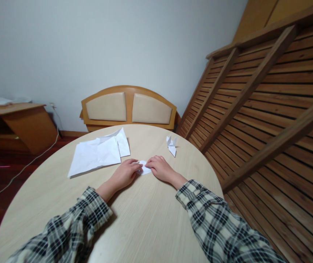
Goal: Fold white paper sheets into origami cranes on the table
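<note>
The left hand (127, 171) and right hand (160, 168) hold opposite sides of a small folded paper (145, 170) between them, apparently to steady it against the counter (142, 223). White sheets (96, 154) lie beyond the left, seemingly kept aside; a paper figure (171, 147) sits beyond the right.

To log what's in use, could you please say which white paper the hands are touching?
The small folded paper between the left hand and right hand; the larger sheets lie farther left, the figure farther right.

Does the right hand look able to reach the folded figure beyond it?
Likely yes: nothing visible stands between the right hand and the folded figure, though the hand touches the small paper.
</note>
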Tool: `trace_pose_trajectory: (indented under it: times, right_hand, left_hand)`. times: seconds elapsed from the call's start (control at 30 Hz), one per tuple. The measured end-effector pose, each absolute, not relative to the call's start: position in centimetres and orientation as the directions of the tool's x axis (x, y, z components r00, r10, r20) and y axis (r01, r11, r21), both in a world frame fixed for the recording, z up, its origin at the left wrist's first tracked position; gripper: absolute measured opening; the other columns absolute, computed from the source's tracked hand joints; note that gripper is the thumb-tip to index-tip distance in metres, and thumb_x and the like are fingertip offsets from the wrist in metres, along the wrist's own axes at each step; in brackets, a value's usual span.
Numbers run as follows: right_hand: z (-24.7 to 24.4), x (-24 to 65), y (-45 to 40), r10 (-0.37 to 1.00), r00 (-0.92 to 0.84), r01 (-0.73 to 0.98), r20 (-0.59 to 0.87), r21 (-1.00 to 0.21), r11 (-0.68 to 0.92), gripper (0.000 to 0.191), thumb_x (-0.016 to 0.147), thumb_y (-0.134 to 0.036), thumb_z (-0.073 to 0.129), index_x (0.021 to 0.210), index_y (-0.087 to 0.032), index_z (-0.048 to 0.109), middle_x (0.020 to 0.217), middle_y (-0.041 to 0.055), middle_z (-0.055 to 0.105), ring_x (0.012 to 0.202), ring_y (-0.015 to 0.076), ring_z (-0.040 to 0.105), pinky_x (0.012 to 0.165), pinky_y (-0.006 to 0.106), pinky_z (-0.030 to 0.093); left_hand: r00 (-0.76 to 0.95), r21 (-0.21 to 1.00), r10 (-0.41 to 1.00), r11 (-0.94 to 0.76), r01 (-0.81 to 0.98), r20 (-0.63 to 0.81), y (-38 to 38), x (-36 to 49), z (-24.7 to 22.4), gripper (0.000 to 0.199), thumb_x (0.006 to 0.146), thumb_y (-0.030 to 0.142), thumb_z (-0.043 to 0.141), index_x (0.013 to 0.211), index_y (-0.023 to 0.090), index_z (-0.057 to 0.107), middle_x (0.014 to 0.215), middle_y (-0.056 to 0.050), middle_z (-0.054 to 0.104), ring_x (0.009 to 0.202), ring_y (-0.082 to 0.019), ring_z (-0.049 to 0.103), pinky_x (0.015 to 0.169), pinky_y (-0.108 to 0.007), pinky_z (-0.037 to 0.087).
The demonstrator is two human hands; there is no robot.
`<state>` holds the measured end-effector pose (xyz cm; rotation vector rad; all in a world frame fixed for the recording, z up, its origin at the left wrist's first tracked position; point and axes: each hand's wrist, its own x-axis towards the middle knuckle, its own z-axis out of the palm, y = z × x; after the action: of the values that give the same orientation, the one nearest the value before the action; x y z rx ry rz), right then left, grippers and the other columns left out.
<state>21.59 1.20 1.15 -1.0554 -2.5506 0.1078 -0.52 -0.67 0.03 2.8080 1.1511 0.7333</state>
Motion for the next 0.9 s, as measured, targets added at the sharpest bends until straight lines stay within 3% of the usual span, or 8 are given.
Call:
trace_pose_trajectory:
  times: [0.33,0.5,0.67,0.9]
  right_hand:
    - [1.52,21.85,1.42,0.718,-0.634,0.705,0.285,-0.167,0.689,0.027,0.085,-0.009,0.053,0.097,-0.022,0.073,0.092,0.0053,0.065,0.092,0.0187,0.050,0.086,0.034,0.032]
    - [1.64,21.90,1.36,0.709,-0.631,0.690,0.316,-0.191,0.699,0.024,0.085,-0.010,0.055,0.091,-0.022,0.075,0.092,0.0049,0.067,0.093,0.0185,0.052,0.088,0.034,0.032]
    - [1.42,21.99,1.57,0.679,-0.638,0.638,0.363,-0.245,0.730,0.026,0.083,-0.006,0.055,0.086,-0.023,0.075,0.107,0.0025,0.070,0.107,0.0182,0.054,0.097,0.037,0.029]
    - [1.38,21.99,1.47,0.682,-0.643,0.620,0.348,-0.286,0.731,0.031,0.081,-0.004,0.055,0.091,-0.026,0.074,0.101,0.0002,0.073,0.103,0.0177,0.058,0.101,0.039,0.026]
  left_hand:
    - [0.616,0.129,0.673,-0.711,0.691,0.410,-1.28,-0.30,0.97,0.034,0.085,0.006,0.050,0.106,0.024,0.068,0.115,-0.004,0.070,0.114,-0.027,0.054,0.100,-0.049,0.039]
    - [0.613,0.093,0.681,-0.696,0.712,0.401,-1.11,-0.31,0.60,0.033,0.086,0.009,0.049,0.110,0.023,0.067,0.117,-0.005,0.069,0.114,-0.027,0.053,0.099,-0.048,0.039]
    - [0.618,0.100,0.675,-0.704,0.704,0.402,-1.15,-0.29,0.54,0.031,0.085,0.011,0.050,0.110,0.021,0.067,0.114,-0.008,0.069,0.111,-0.027,0.054,0.096,-0.047,0.041]
    - [0.621,0.106,0.684,-0.700,0.706,0.383,-1.66,-0.01,1.05,0.028,0.088,0.017,0.048,0.109,0.017,0.067,0.109,-0.009,0.068,0.104,-0.027,0.055,0.093,-0.044,0.042]
